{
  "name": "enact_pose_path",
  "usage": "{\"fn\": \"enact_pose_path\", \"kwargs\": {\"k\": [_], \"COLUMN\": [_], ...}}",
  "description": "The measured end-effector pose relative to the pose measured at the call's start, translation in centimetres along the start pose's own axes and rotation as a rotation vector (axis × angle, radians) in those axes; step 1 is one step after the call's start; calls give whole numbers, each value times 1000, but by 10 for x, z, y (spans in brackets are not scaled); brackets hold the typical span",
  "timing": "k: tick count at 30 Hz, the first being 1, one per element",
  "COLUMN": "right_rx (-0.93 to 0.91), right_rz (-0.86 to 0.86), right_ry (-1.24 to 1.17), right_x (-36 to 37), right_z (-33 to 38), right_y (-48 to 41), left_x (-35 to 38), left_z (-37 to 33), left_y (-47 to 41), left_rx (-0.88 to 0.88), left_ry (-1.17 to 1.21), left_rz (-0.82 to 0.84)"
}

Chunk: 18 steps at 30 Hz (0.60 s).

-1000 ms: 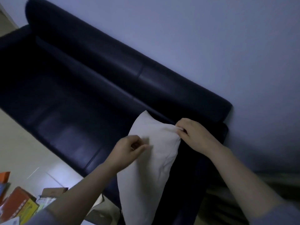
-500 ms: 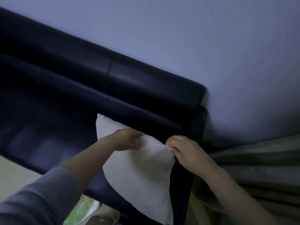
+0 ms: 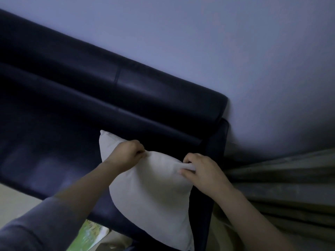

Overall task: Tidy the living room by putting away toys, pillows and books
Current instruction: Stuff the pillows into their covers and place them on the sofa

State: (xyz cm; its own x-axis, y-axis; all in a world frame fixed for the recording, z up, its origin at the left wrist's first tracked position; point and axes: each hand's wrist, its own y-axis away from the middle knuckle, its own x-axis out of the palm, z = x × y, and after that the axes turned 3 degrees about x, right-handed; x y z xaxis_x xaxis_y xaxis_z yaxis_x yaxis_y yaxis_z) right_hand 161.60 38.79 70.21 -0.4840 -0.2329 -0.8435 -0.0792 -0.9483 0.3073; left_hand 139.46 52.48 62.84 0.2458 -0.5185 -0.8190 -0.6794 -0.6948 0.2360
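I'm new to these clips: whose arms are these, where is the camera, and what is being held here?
No machine here. The one camera sits on a person's head, looking forward and down, so both arms reaching in are the wearer's own. The left hand and right hand each pinch the upper edge of a white pillow, at the right end of a dark sofa standing against a pale wall. Whether the pillow rests on the seat is unclear. A curtain hangs to the right; something green and printed lies on the floor below.
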Motion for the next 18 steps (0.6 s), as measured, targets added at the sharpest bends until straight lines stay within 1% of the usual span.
{"fn": "enact_pose_path", "kwargs": {"k": [3,7,10,15,18], "right_rx": [43,89,109,207,274], "right_rz": [-60,-119,-164,-186,-221], "right_ry": [-29,-49,-55,42,32], "right_x": [-7,-23,-23,1,3], "right_z": [0,-11,-25,-52,-62], "right_y": [-8,-18,-26,-44,-57], "left_x": [-17,-39,-46,-21,-5], "left_z": [-8,-19,-29,-40,-40], "left_y": [-6,-25,-44,-65,-72], "left_rx": [59,125,157,52,13], "left_ry": [-8,-59,-96,-184,-192], "left_rz": [-44,-150,-188,-125,-120]}}
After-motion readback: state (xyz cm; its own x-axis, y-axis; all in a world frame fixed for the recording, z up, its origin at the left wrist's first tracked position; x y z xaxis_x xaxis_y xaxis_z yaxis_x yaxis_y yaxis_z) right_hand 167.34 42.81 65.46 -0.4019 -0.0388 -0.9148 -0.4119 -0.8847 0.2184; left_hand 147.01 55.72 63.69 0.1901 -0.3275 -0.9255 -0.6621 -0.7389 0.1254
